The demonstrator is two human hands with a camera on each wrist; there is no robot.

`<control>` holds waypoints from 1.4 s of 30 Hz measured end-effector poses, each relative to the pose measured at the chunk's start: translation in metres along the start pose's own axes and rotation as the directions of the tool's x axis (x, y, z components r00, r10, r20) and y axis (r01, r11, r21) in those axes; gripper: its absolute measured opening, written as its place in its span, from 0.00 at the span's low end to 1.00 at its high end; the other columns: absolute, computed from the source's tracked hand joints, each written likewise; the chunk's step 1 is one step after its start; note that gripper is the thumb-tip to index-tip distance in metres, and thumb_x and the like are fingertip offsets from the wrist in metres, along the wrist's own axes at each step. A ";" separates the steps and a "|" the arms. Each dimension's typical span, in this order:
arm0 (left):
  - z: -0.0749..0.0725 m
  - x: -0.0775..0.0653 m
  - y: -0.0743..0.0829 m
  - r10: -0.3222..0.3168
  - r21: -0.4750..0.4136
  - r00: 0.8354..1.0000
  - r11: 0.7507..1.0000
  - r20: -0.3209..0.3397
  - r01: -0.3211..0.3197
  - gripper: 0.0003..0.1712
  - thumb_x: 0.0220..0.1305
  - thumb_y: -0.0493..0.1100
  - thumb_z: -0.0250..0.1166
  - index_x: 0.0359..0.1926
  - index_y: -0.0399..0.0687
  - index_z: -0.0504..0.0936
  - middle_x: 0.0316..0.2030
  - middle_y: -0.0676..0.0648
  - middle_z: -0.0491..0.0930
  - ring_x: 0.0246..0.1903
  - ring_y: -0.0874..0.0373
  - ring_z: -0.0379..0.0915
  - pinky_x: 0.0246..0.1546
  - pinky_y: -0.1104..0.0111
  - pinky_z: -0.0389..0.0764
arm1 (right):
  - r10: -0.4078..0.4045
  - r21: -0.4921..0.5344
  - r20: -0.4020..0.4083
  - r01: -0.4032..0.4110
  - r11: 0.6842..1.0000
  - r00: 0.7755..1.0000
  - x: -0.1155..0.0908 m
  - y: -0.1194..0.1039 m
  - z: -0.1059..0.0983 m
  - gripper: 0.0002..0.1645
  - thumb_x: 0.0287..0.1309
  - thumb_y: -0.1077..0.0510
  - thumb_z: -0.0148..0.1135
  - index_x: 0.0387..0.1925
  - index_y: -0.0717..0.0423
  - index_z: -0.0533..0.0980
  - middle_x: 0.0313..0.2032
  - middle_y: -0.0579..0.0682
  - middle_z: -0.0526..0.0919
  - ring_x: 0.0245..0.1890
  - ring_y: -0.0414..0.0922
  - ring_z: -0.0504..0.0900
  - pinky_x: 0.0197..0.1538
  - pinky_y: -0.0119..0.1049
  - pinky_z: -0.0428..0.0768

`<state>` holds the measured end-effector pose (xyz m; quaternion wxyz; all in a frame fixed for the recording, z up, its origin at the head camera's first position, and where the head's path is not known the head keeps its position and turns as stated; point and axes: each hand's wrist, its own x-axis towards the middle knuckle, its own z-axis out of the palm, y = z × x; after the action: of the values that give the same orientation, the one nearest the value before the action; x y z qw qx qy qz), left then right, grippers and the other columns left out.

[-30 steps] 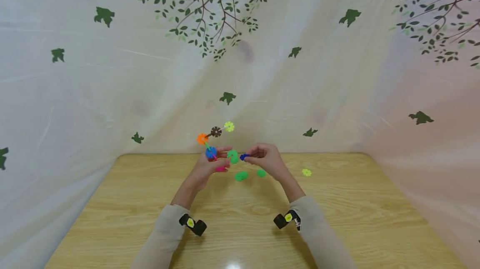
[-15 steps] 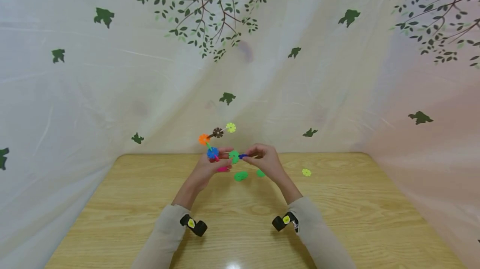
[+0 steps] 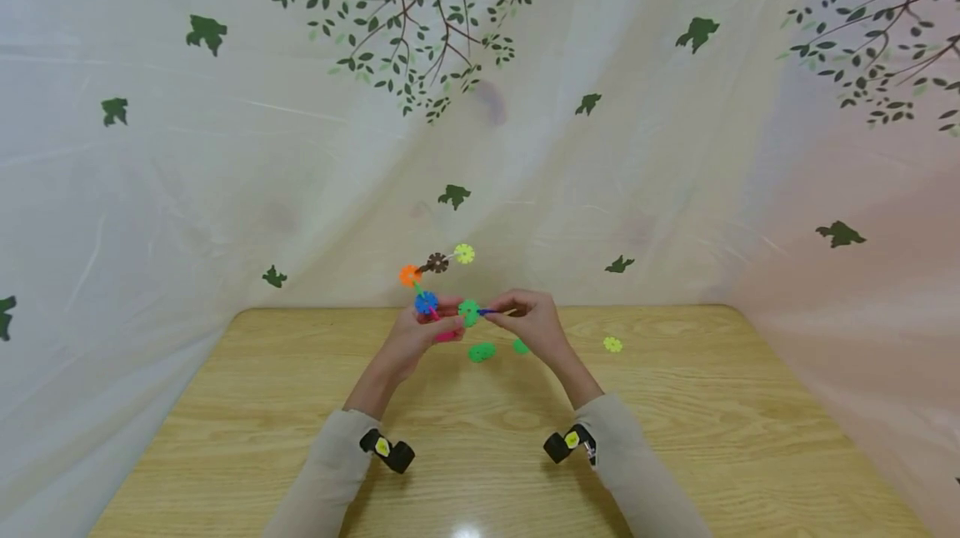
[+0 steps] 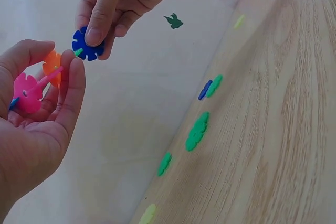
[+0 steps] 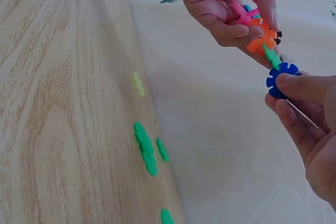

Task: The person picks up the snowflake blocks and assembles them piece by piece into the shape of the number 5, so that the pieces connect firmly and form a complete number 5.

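Dark-blue disc (image 4: 80, 48) pinched in right grip (image 3: 531, 320).

Head view: we look forward and slightly down from head height, at the widest range, with the table (image 3: 480, 455) below and the cloth backdrop (image 3: 525, 188) ahead. Left wrist view: we look close along the left hand (image 4: 39, 127), the table slanting at right. Right wrist view: we look close along the right hand (image 5: 320, 150), the table at left. Both wrist views share the dark blue disc (image 4: 81, 43) and the green discs (image 4: 197, 131).
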<state>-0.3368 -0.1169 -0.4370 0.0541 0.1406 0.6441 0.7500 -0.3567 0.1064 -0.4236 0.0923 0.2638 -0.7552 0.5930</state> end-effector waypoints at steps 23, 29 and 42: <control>0.004 -0.002 -0.001 0.048 -0.038 0.999 0.998 0.009 -0.047 0.26 0.68 0.32 0.65 0.65 0.29 0.75 0.52 0.38 0.85 0.38 0.59 0.87 0.48 0.64 0.87 | -0.096 0.039 -0.053 0.098 0.994 0.994 -0.003 -0.007 0.001 0.07 0.55 0.66 0.75 0.31 0.70 0.86 0.32 0.67 0.88 0.28 0.34 0.86 0.34 0.28 0.85; 0.004 -0.002 -0.004 0.050 -0.018 0.999 0.999 0.013 -0.050 0.25 0.68 0.33 0.65 0.65 0.31 0.76 0.56 0.34 0.82 0.39 0.56 0.88 0.49 0.63 0.87 | -0.087 0.047 -0.030 0.088 0.995 0.996 -0.002 -0.007 -0.001 0.10 0.55 0.64 0.76 0.32 0.71 0.86 0.33 0.68 0.88 0.29 0.39 0.88 0.34 0.28 0.86; 0.011 -0.001 -0.005 0.026 -0.037 1.000 0.999 0.005 -0.026 0.24 0.70 0.32 0.63 0.65 0.31 0.75 0.51 0.44 0.83 0.41 0.54 0.86 0.50 0.64 0.87 | 0.026 0.017 0.028 -0.026 1.000 0.999 0.001 -0.006 -0.009 0.06 0.55 0.66 0.74 0.34 0.67 0.86 0.37 0.66 0.87 0.29 0.36 0.87 0.26 0.27 0.79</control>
<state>-0.3329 -0.1064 -0.4406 0.0489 0.1501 0.6280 0.7621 -0.3562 0.1139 -0.4156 0.0716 0.2631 -0.7545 0.5970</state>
